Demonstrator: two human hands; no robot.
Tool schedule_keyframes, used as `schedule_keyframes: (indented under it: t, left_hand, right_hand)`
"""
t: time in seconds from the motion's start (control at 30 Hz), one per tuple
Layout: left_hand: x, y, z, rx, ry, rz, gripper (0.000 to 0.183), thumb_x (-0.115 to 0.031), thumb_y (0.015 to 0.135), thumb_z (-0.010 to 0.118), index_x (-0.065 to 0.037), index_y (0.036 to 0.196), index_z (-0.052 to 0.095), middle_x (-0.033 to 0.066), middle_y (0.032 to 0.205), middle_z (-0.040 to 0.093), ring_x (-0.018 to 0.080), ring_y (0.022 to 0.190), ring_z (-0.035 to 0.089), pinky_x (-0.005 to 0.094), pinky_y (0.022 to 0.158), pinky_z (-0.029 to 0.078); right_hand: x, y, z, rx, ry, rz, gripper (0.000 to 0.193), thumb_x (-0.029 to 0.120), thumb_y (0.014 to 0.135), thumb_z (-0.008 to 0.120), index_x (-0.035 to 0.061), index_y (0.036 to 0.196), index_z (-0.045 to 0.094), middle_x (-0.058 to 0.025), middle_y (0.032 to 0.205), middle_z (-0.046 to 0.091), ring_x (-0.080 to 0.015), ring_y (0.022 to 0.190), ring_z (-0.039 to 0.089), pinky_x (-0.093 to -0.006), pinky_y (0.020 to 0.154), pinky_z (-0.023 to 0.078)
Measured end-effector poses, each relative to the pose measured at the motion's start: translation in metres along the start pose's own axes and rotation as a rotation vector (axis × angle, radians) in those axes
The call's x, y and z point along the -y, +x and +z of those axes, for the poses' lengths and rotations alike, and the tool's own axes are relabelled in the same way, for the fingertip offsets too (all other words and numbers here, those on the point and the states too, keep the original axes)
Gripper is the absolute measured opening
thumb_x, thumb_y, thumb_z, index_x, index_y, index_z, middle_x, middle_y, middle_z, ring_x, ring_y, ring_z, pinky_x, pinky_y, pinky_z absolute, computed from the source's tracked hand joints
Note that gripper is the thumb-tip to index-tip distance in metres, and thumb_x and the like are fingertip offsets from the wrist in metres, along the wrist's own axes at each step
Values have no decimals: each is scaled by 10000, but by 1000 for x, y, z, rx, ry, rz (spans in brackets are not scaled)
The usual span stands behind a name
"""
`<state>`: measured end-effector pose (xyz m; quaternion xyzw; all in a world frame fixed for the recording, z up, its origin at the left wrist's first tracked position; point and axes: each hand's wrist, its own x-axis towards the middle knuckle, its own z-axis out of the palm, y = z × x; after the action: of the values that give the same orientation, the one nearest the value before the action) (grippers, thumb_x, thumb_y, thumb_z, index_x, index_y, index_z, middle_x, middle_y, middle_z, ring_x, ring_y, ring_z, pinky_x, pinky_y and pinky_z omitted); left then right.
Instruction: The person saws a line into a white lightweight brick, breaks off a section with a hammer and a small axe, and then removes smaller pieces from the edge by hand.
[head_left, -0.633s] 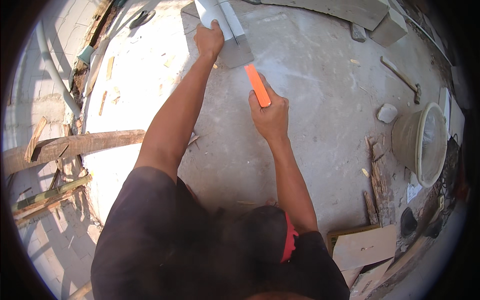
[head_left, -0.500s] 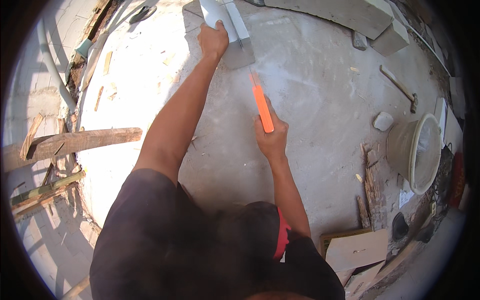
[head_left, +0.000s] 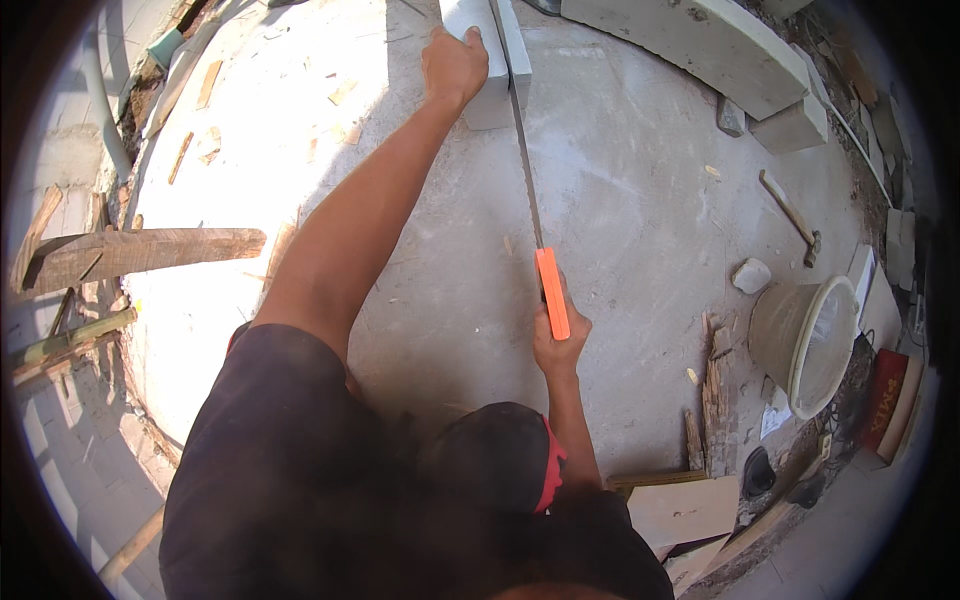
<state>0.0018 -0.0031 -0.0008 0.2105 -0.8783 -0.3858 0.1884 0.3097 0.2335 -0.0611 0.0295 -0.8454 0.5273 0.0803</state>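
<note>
A pale grey lightweight block lies on the concrete floor at the top middle, with a long cut running lengthwise through it. My left hand grips its left side, the thumb over the top face. In my right hand is the orange handle of a handsaw, fingers wrapped round it. The saw's narrow toothed blade points away from me, and its far part sits in the cut. Much of the blade shows between the block and the handle. The block's far end is out of view.
Long pale blocks lie at the upper right. A hammer, a white lump and a bucket are on the right. Split wood and a cardboard box lie nearer. At left a timber plank juts in.
My right hand has drawn the saw back toward me, baring more blade. My left hand stays on the block. The whole view has shifted slightly.
</note>
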Motion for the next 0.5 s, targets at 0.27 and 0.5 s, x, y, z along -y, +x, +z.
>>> schedule_keyframes:
  t: [0.27,0.5]
  left_hand:
    - [-11,-11,4,18,-41,-3,547,-342,968,594,149,1209,555,366,1085,681,516,1066,656,523,976,498]
    - [-19,-5,7,31,-105,-44,574,-351,964,607,144,1246,535,365,1142,668,508,1096,648,530,976,495]
  right_hand:
    - [41,94,25,77,144,56,574,-16,883,540,23,1455,567,-16,760,595,-70,584,473,-250,568,453]
    - [3,-115,-40,-8,-74,192,533,44,884,588,23,1417,606,-85,689,561,-99,581,508,-275,566,472]
